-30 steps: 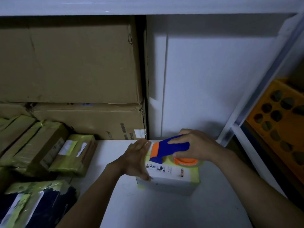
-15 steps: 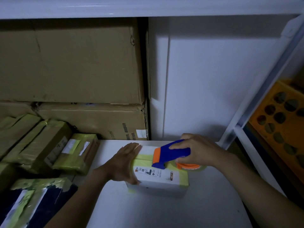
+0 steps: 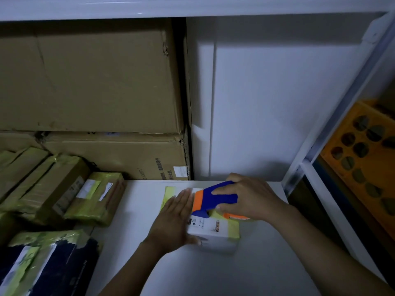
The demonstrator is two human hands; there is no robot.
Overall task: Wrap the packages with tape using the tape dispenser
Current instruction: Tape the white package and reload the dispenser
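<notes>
A small white package (image 3: 213, 233) with yellow-green tape bands lies on the white shelf surface (image 3: 235, 272). My left hand (image 3: 174, 218) lies flat on its left side, fingers straight, thumb against the front face. My right hand (image 3: 250, 197) grips the blue and orange tape dispenser (image 3: 213, 198), which sits on the package's top. An orange tape roll (image 3: 236, 216) shows under that hand. A strip of yellow-green tape (image 3: 170, 194) runs across the top toward the far left corner.
Several taped brown packages (image 3: 53, 193) are stacked at left, with a dark taped parcel (image 3: 49, 263) in front. Two big cardboard boxes (image 3: 92, 82) fill the back left. A white shelf post (image 3: 333, 129) and an orange crate (image 3: 363, 154) stand at right.
The package has shifted left along the shelf and turned slightly. My left hand slid down over its left side. The dispenser stayed on top, with more tape laid out behind it.
</notes>
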